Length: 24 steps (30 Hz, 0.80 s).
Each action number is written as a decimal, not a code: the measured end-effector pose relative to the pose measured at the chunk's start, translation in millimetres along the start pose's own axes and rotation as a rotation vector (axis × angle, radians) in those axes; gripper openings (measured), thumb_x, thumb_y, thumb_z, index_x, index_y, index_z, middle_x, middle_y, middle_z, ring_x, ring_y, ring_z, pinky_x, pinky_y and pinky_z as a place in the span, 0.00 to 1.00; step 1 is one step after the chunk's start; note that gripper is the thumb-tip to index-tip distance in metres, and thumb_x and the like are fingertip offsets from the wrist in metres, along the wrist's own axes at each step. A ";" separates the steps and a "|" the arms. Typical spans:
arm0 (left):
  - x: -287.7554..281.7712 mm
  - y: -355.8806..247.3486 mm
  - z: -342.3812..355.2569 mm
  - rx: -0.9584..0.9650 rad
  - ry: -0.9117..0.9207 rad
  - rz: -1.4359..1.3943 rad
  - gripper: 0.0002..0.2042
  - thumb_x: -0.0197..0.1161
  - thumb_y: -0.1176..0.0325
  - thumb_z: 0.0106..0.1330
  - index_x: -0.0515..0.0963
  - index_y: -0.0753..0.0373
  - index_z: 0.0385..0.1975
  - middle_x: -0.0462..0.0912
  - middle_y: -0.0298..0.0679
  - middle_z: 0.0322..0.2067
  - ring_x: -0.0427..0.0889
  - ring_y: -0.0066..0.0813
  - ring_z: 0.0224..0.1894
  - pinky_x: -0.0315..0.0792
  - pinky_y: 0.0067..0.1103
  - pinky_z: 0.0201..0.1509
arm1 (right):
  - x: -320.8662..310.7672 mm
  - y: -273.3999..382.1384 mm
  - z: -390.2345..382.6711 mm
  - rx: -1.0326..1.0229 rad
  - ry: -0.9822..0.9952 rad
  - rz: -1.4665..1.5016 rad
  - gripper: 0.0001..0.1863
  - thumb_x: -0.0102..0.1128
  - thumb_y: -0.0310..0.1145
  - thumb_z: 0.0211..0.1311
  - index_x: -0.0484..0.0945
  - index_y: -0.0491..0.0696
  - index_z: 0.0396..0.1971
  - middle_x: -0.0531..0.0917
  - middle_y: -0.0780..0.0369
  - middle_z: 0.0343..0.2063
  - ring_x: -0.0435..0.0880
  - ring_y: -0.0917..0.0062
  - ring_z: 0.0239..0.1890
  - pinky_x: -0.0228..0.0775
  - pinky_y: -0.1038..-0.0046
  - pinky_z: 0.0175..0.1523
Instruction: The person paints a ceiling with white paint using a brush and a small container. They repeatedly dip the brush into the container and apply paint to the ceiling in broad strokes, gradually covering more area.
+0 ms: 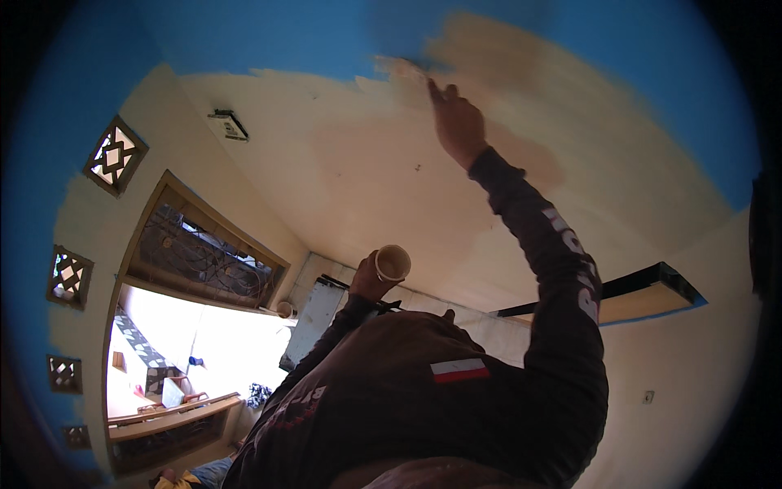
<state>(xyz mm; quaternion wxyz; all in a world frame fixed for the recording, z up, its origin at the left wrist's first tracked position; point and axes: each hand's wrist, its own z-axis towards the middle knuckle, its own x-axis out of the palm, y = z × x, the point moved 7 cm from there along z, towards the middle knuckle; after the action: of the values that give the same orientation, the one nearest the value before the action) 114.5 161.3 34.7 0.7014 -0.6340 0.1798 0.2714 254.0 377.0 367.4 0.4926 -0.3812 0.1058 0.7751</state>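
High in the head view, my right hand (pixel 460 122) grips a paintbrush (pixel 406 68), its bristles against the painted surface (pixel 342 138) where cream paint meets blue (pixel 269 37). A darker beige patch surrounds the hand. My left hand (pixel 363 279), lower and near the middle, is wrapped round a pale cup (pixel 393 263) with its mouth facing the camera. What is inside looks beige, though its level is unclear.
A bright doorway (pixel 155 326) with a grilled transom (pixel 204 244) is at left, beside patterned vent openings (pixel 114 155). A small fixture (pixel 230 124) sits upper left. A pale cabinet (pixel 303 322) stands behind my left arm. A dark-edged recess (pixel 664 284) and a socket (pixel 648 397) are at right.
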 end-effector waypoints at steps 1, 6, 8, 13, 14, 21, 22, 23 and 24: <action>4.5 7.4 0.1 0.005 0.003 0.001 0.41 0.82 0.53 0.48 0.68 0.61 0.61 0.80 0.52 0.50 0.78 0.53 0.55 0.76 0.42 0.56 | -6.7 -11.2 -8.0 0.014 0.015 -0.010 0.25 0.55 0.28 0.63 0.73 0.48 0.62 0.79 0.55 0.39 0.86 0.67 0.30 0.81 0.66 0.30; 9.9 10.0 -2.0 -0.029 0.000 -0.025 0.42 0.82 0.53 0.47 0.68 0.62 0.61 0.80 0.52 0.51 0.78 0.53 0.55 0.75 0.41 0.56 | -42.6 -71.9 -46.8 0.098 0.168 -0.103 0.30 0.54 0.26 0.62 0.70 0.50 0.66 0.78 0.55 0.42 0.86 0.64 0.34 0.82 0.64 0.35; 8.6 6.2 -1.1 -0.014 -0.005 -0.037 0.42 0.82 0.53 0.47 0.68 0.62 0.61 0.80 0.52 0.51 0.78 0.53 0.55 0.75 0.41 0.56 | -57.7 -93.4 -63.7 0.161 0.193 -0.108 0.32 0.54 0.25 0.61 0.69 0.51 0.67 0.78 0.55 0.42 0.86 0.61 0.34 0.82 0.62 0.37; -1.5 -11.5 -2.0 -0.014 -0.005 0.018 0.41 0.82 0.54 0.47 0.68 0.62 0.60 0.80 0.51 0.50 0.78 0.53 0.55 0.75 0.41 0.57 | -96.8 -110.8 -94.2 0.314 0.157 0.028 0.27 0.51 0.24 0.66 0.71 0.51 0.66 0.79 0.55 0.42 0.84 0.57 0.35 0.79 0.60 0.38; -2.5 -12.4 -1.2 -0.013 -0.003 0.005 0.41 0.82 0.54 0.47 0.68 0.62 0.60 0.80 0.51 0.50 0.78 0.53 0.55 0.75 0.41 0.57 | -98.8 -110.0 -99.0 0.307 0.114 0.096 0.25 0.51 0.26 0.68 0.71 0.50 0.66 0.80 0.54 0.41 0.85 0.58 0.35 0.78 0.60 0.39; -9.1 -29.6 -0.4 0.017 0.001 -0.004 0.38 0.82 0.57 0.48 0.70 0.63 0.58 0.81 0.52 0.49 0.80 0.52 0.53 0.77 0.40 0.54 | -13.9 -83.4 -86.0 0.427 0.067 1.014 0.18 0.50 0.34 0.74 0.74 0.44 0.58 0.83 0.50 0.33 0.84 0.59 0.33 0.75 0.63 0.40; -11.5 -31.8 0.1 0.055 -0.008 -0.015 0.38 0.82 0.57 0.47 0.70 0.64 0.57 0.81 0.52 0.49 0.81 0.52 0.53 0.77 0.40 0.54 | -5.9 -72.2 -71.3 0.414 0.054 0.991 0.17 0.49 0.34 0.74 0.76 0.43 0.56 0.83 0.50 0.32 0.84 0.58 0.34 0.75 0.61 0.41; -13.2 -31.7 0.6 0.052 -0.011 -0.024 0.38 0.83 0.57 0.47 0.71 0.64 0.57 0.82 0.52 0.49 0.81 0.52 0.52 0.77 0.40 0.54 | 1.3 -59.7 -56.3 0.402 0.038 0.969 0.16 0.49 0.35 0.74 0.77 0.43 0.54 0.83 0.51 0.31 0.84 0.57 0.34 0.75 0.60 0.41; -13.7 -31.9 -0.7 0.049 -0.011 -0.030 0.38 0.83 0.57 0.47 0.71 0.64 0.56 0.82 0.52 0.49 0.81 0.51 0.52 0.77 0.40 0.54 | 8.4 -47.6 -43.4 0.378 0.024 0.960 0.16 0.50 0.36 0.74 0.78 0.43 0.51 0.84 0.50 0.31 0.84 0.56 0.34 0.75 0.59 0.42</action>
<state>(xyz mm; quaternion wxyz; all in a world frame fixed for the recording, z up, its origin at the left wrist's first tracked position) 123.2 157.0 68.1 0.7216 -0.6179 0.1731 0.2599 313.4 382.7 341.8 0.1402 -0.2029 0.4131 0.8767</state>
